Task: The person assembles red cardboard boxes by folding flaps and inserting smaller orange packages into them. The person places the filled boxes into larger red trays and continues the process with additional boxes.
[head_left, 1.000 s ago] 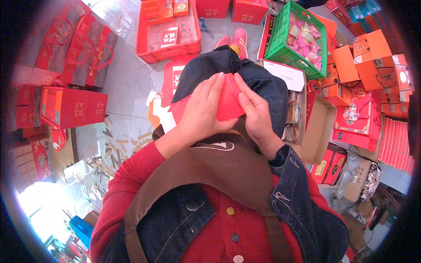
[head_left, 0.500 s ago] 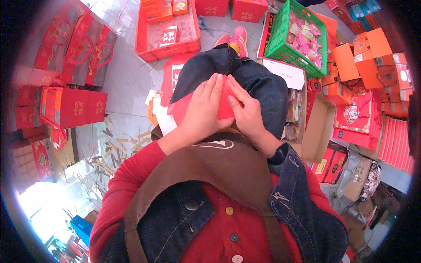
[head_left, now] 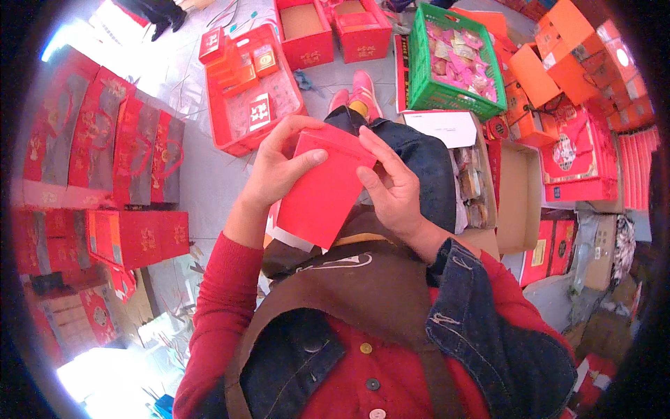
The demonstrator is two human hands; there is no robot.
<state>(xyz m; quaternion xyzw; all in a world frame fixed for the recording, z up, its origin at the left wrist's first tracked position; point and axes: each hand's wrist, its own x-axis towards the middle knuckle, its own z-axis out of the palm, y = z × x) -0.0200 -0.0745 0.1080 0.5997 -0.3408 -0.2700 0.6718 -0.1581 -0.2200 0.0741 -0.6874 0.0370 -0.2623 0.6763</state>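
Observation:
A red cardboard box is held above my lap, its plain broad face tilted toward me and a folded edge along its top. My left hand grips its upper left corner, thumb on the face and fingers behind the top edge. At the upper right corner, my right hand pinches the edge between thumb and fingers. The box's far side is hidden. White card shows beneath its lower left edge, over my brown apron.
Ahead stands a red crate with orange and red boxes. A green crate of pink packets is at its right. An open carton and stacked orange boxes stand at my right, red gift bags at my left.
My hands have moved from lying close together over the red piece to holding its two upper corners. The box now stands tilted with its broad face showing. The view has shifted.

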